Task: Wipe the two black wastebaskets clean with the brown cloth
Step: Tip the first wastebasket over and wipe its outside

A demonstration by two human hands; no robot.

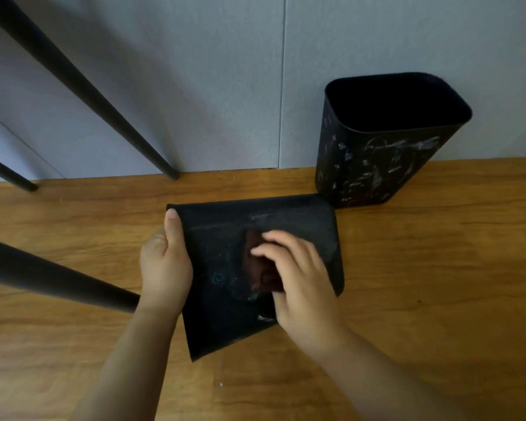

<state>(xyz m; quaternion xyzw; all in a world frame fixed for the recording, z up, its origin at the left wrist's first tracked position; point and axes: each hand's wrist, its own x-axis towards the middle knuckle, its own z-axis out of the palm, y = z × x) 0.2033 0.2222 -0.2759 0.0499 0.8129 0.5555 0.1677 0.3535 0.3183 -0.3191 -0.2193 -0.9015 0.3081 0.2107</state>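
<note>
One black wastebasket [222, 287] lies tipped on its side on the wooden floor, a broad side facing up with faint white smears. My left hand [164, 262] grips its left edge, thumb on top. My right hand [298, 278] presses the folded brown cloth [257, 262] onto that upper side, fingers curled over the cloth. The second black wastebasket [386, 165] stands upright at the back right against the wall, its front covered with white scuff marks.
Black tapered furniture legs [82, 83] slant down at the left, and another thick leg [58, 278] crosses just left of my left forearm. A grey panelled wall [225, 86] closes the back. Wooden floor [438, 284] stretches to the right.
</note>
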